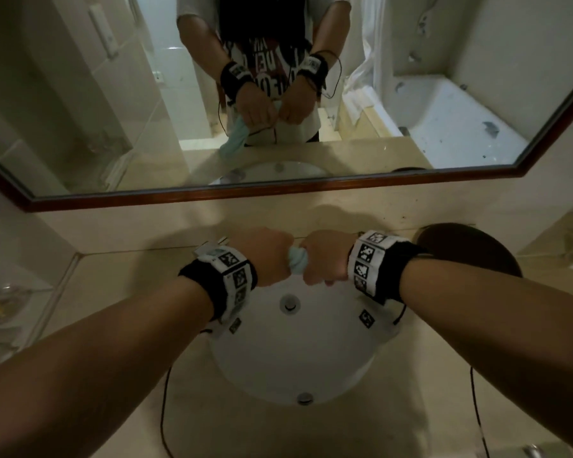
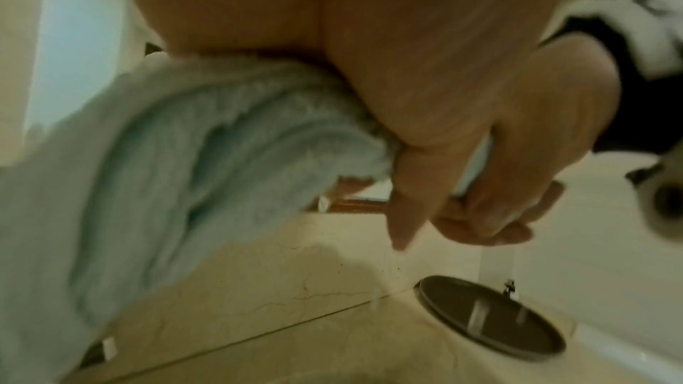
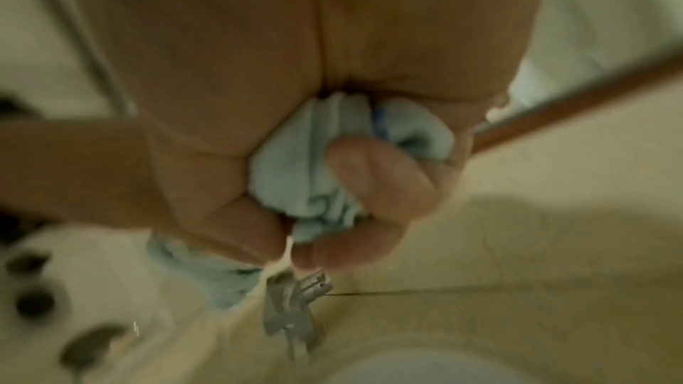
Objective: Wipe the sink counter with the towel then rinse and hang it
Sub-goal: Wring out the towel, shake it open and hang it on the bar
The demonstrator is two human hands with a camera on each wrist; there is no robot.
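- One light-blue towel (image 1: 297, 261), bunched, held above the one white sink (image 1: 298, 358) set in the counter (image 1: 427, 408).
- Left hand (image 1: 265, 256) and right hand (image 1: 326, 257): fingers of both curled tight round the towel.

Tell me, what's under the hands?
The white sink with its drain lies below both hands, which grip the towel. The hands hide the tap.

Both fists are held close together above the back of the white basin (image 1: 298, 365). Under them the bowl is open. Just behind them the wall rises, and the mirror frame (image 1: 278, 190) closes the room above. On the right a dark round dish (image 1: 470, 249) occupies the counter (image 1: 420, 408).
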